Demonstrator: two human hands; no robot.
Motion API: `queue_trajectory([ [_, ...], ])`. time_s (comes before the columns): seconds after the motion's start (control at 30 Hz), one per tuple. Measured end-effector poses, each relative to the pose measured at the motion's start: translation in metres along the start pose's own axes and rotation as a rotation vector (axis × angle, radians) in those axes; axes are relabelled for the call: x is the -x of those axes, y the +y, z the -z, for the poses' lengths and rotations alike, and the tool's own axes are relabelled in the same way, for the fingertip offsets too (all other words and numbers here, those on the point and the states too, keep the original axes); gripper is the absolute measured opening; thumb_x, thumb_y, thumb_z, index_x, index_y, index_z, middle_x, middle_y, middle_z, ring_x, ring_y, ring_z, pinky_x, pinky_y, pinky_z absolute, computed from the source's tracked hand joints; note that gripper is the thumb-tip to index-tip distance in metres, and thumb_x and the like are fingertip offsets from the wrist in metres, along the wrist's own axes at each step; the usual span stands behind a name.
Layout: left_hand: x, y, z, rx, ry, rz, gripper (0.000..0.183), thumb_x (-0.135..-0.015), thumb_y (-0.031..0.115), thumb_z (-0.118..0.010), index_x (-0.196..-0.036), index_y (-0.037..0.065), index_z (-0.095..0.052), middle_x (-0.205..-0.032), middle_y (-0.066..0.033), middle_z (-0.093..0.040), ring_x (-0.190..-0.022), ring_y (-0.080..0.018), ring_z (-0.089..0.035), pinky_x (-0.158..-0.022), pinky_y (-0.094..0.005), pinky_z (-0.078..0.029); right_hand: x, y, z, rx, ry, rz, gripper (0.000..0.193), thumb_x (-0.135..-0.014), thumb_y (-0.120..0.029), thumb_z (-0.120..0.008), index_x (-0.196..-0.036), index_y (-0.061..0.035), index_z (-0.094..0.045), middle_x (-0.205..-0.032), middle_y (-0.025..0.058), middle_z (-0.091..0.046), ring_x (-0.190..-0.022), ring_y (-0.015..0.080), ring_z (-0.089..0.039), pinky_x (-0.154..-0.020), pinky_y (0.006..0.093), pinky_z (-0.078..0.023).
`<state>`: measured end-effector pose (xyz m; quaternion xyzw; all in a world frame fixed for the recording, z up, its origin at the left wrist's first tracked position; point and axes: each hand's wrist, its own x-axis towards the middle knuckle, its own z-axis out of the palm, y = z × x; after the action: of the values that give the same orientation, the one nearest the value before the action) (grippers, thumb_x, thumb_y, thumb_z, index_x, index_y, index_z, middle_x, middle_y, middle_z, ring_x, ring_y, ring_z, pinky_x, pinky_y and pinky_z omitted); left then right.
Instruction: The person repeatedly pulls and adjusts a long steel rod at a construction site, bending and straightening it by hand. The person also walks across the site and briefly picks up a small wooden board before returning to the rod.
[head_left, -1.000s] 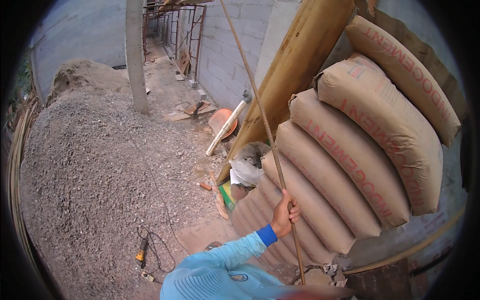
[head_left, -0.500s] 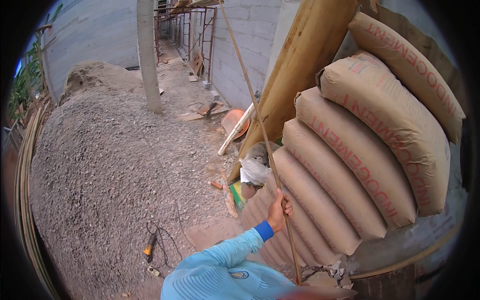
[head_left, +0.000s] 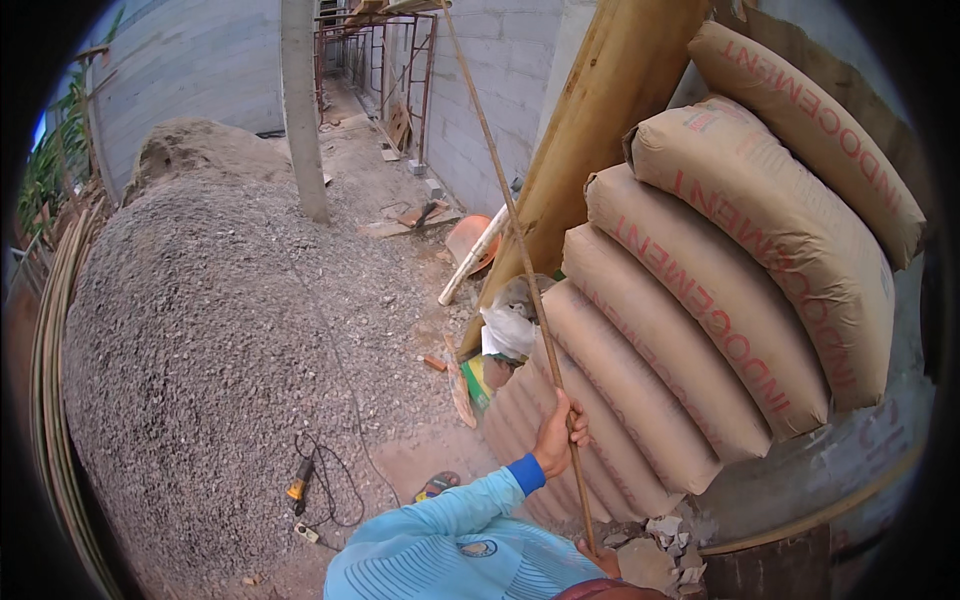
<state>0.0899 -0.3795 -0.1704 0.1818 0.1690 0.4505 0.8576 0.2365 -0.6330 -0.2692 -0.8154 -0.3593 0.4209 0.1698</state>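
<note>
A long thin brown pole [head_left: 503, 190] slants from the top of the head view down to the lower edge. My left hand [head_left: 562, 436], in a light-blue sleeve with a dark-blue cuff, is wrapped round its lower part. Lower down, my right hand [head_left: 602, 560] is at the pole's near end, its thumb along the shaft; the rest of its fingers are hidden. Just right of the pole, stacked brown paper cement bags [head_left: 700, 310] rise close to my left hand. Below the bags lie broken rubble pieces [head_left: 662, 555].
A large gravel heap [head_left: 200, 350] fills the left. A yellow power tool [head_left: 299, 480] with a black cord lies on it. A concrete post [head_left: 304, 120] and wide yellowish board [head_left: 590, 140] stand upright. Beyond are an orange bucket [head_left: 466, 238], white pipe [head_left: 472, 258] and scaffolding [head_left: 420, 90].
My right hand, a reddish blur at the lower edge before, is now at the pole's lower end. A sandalled foot has come into view beside the gravel. My left hand keeps its grip.
</note>
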Motion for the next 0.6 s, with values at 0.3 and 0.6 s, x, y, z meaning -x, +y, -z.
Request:
queue_trajectory([
  [0.3,-0.015,0.001,0.008,0.067,0.002,-0.012,0.052,-0.095,0.061,-0.036,-0.088,0.010,-0.045,-0.065,0.0006,-0.041,-0.051,-0.0086,-0.037,-0.052,-0.0256,-0.035,-0.018,0.013,-0.018,-0.108,0.146,0.170,0.059,-0.085,-0.053,-0.060,-0.075,0.0043,-0.067,-0.058,0.0196,-0.061,-0.058,0.0247,-0.063,-0.060,0.0407,-0.047],
  [0.6,0.008,0.004,0.009,0.020,-0.053,-0.048,0.059,-0.093,0.067,-0.032,-0.091,0.010,-0.047,-0.069,-0.0019,-0.043,-0.055,-0.0132,-0.040,-0.059,-0.0295,-0.038,-0.004,-0.062,-0.011,-0.015,0.073,0.240,0.058,-0.085,-0.053,-0.060,-0.073,0.0030,-0.066,-0.055,0.0147,-0.057,-0.054,0.0222,-0.058,-0.055,0.0409,-0.043],
])
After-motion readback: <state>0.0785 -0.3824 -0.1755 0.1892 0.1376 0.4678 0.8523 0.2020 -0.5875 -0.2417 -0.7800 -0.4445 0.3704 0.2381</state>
